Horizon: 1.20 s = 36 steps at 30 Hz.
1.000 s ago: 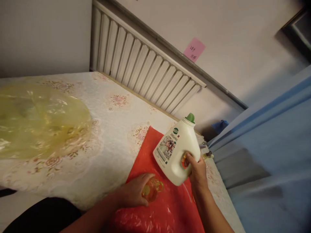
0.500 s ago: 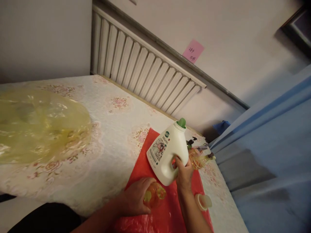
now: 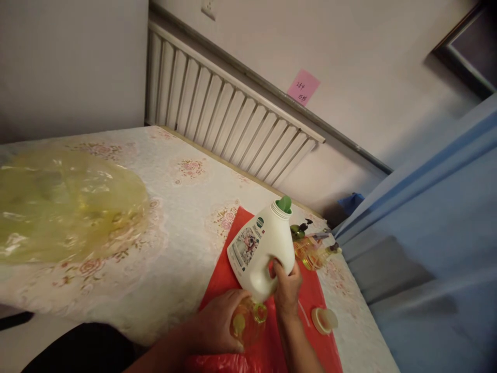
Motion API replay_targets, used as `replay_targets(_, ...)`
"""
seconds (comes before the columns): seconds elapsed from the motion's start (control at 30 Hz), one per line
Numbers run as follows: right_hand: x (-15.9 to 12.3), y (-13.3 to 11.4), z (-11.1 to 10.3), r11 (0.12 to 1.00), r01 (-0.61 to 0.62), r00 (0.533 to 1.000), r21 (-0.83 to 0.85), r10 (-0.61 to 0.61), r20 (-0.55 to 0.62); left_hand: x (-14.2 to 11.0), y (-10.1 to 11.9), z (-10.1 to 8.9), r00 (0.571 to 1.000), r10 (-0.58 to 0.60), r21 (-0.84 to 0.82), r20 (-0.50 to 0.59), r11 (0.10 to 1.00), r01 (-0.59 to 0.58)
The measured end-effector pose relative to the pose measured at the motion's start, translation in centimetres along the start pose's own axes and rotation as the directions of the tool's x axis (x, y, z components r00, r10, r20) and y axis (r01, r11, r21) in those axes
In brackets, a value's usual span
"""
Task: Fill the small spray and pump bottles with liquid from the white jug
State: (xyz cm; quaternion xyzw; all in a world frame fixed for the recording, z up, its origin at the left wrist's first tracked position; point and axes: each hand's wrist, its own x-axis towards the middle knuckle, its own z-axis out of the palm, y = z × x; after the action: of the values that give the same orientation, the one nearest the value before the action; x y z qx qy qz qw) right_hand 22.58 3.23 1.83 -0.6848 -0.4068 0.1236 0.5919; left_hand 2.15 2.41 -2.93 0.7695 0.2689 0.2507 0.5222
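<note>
Nearest, at the lower middle, the left hand [image 3: 221, 321] has its grip closed around the side of a clear bottle [image 3: 250, 331] with a yellowish tint, whose round mouth points toward the right. Just beside it, the right hand [image 3: 286, 287] has its grip on the handle of the white jug [image 3: 256, 254]; the jug leans over a red plastic sheet [image 3: 310, 290], with a green piece [image 3: 285, 203] in its mouth. Whether its lower end touches the bottle, I cannot tell. To the right, a pale cap [image 3: 324, 320] lies at the sheet's edge. Behind the right hand, some small bottles [image 3: 310, 253] are grouped together. On the left of the flowered bench [image 3: 186, 223] spreads a yellow plastic bag [image 3: 73, 207]. Farther, a blue curtain [image 3: 438, 243] hangs at right, and a white radiator [image 3: 229, 111] stands along the wall, below a pink paper [image 3: 303, 87].
</note>
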Motion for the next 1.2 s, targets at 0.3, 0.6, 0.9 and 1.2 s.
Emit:
replay_targets(0.3, -2.1, 0.0, 0.2, 0.998, 0.025, 1.000, -0.062, -0.024, 0.011, -1.9, 1.4, 1.4, 0.999, -0.044, -0.025, 0.000, 0.999, 0.044)
replay_targets(0.6, -2.9, 0.5, -2.4, 0.995, 0.094, 0.985, 0.022, -0.096, 0.141, -2.4, 3.9, 3.5, 0.975, -0.165, -0.070, -0.149, 0.985, 0.156)
replay_targets(0.9, 1.5, 6.3, -8.1, 0.931, -0.008, 0.987, -0.366, 0.065, 0.144, -0.8, 3.6, 7.5, 0.961, -0.217, -0.081, -0.170, 0.975, 0.206)
replay_targets(1.2, 5.7, 7.9, -6.1, 0.859, -0.034, 0.950, -0.511, 0.186, 0.251, 1.7, 3.0, 10.7, 0.958, -0.249, -0.025, -0.140, 0.969, 0.247)
